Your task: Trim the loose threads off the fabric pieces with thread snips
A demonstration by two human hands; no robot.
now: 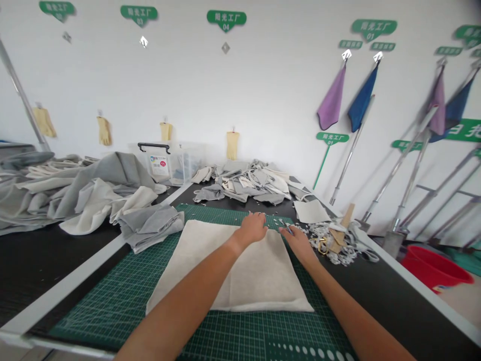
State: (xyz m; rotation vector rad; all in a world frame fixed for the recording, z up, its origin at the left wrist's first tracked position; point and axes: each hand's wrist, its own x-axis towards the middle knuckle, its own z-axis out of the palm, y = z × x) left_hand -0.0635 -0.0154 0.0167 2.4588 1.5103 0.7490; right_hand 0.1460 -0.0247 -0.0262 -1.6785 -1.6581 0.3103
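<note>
A long black work table (pixel 56 271) is filled with textile work, with a white wall behind it, where yellow gloves (pixel 104 131) are pinned up at 11 o'clock and a purple cloth (pixel 331 98) and a blue cloth (pixel 363 98) hang at 1 o'clock. A red plastic basin (pixel 432 268) is placed on the floor at 3 o'clock. Soft grey and cream fabric (pixel 86 200) is heaped in loose folds at 10 o'clock, and a clear plastic box (pixel 169 163) stands behind it. Crumpled offcuts (pixel 248 183) are piled at 12 o'clock. On a green gridded cutting mat (pixel 112 311), a flat, fibrous cream cloth panel (pixel 225 271) is laid squarely at 12 o'clock from the viewer. Its far edge is being worked at by both hands. The left hand (pixel 252 228) is held open, pressed flat on that edge. The right hand (pixel 298 241) is just beside small metal scissors (pixel 287 227), though whether they are gripped cannot be told. Fine pale snippets (pixel 323 243) are scattered at 2 o'clock.
</note>
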